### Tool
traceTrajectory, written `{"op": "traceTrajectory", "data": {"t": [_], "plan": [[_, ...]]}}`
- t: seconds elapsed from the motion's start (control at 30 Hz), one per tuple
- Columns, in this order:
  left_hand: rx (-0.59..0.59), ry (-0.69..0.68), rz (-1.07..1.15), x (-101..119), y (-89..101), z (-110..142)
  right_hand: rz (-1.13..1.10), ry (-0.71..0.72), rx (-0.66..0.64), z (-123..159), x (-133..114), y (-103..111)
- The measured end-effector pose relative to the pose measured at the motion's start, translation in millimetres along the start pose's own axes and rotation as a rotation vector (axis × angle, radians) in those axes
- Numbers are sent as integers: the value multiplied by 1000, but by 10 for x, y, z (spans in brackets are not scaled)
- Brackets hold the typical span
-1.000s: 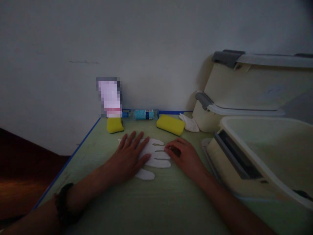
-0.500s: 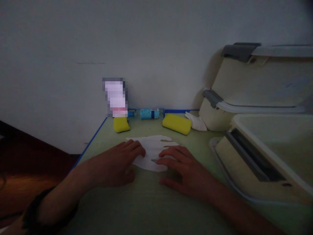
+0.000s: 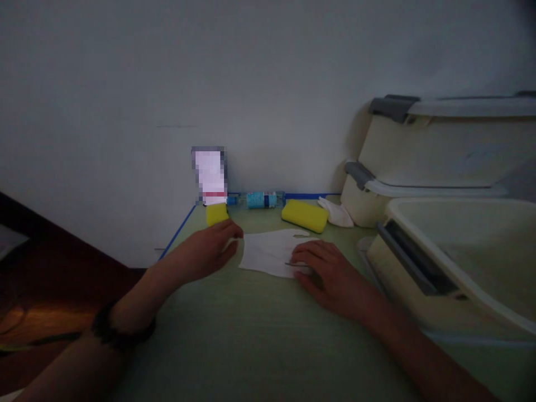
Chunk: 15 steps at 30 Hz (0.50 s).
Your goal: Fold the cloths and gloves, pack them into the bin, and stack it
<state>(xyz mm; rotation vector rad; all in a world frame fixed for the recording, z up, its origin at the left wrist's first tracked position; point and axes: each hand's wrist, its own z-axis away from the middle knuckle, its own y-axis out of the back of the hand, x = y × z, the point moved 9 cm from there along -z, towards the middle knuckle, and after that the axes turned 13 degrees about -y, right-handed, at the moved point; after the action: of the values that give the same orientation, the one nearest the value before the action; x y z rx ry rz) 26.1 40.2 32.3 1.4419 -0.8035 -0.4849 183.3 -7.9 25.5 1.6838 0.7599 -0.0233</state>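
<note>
The white glove [image 3: 266, 254] lay flat on the table [image 3: 243, 340], the left hand [image 3: 215, 245] at its nine o'clock, fingers curled and thumb apart, beside the cuff. The right hand [image 3: 329, 271] bent over the glove's fingers at three; whether it pinched them I could not tell. Beyond it stood an open storage bin [image 3: 391, 265], its floor hidden; at two, stacked lidded bins [image 3: 431, 151]; at twelve, a capped bottle [image 3: 260, 200], lying
</note>
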Motion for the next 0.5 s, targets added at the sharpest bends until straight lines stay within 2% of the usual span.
{"op": "traceTrajectory", "data": {"t": [0.13,0.27,0.37,0.5], "plan": [[79,-9,-54,-59,-4,-42,-23,77,-33,32,-89,-137],[142,-177,-15,160,-41,-120,-41,73,-61,16,-76,-210],[82,-303,32,368,-94,-148,-48,42,-33,-15,-42,-157],[-37,-303,44,500,-169,-140,-26,39,-14,-39,-60,-104]]}}
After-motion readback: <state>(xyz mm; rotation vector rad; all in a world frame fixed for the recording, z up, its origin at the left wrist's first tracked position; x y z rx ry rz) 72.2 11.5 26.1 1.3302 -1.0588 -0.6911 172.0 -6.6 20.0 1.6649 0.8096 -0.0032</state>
